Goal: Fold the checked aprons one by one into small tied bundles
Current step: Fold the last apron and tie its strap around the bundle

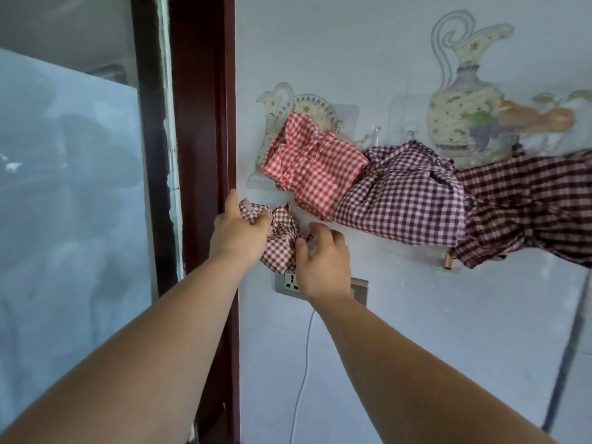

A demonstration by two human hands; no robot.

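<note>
Head view, from where I'm standing: person is facing the wall [352, 52] just beside the dark red door frame [198, 123], both arms reaching forward

- Step in hand: looks like tying off the brown checked apron [282, 241], which is bunching up small between the two hands, touching or nearly touching the wall, just above the socket [292, 282]
- Left hand [238, 233]: fingers are curling round the upper left end of the brown cloth, gripping it; thumb pointing up beside the frame
- Right hand [323, 261]: fingers bending in, thumb and fingertips pinching the lower right edge of the same cloth; hand is covering part of the socket
- Hands are pulling at opposite ends, so I'm judging a knot is being drawn tight, though the knot itself is hiding in the folds
- Along the wall to the right, touching one another in a row: red checked bundle [315, 165], purple checked bundle [403, 193], then a dark checked apron [525, 206] that is looking looser and blurring at the edge
- Next move, my guess: cinching the ends firmly without letting the folded core spill, then placing the bundle with the row; the dark apron may be needing the same work
- White cable [304, 363] is trailing down below the socket
</note>
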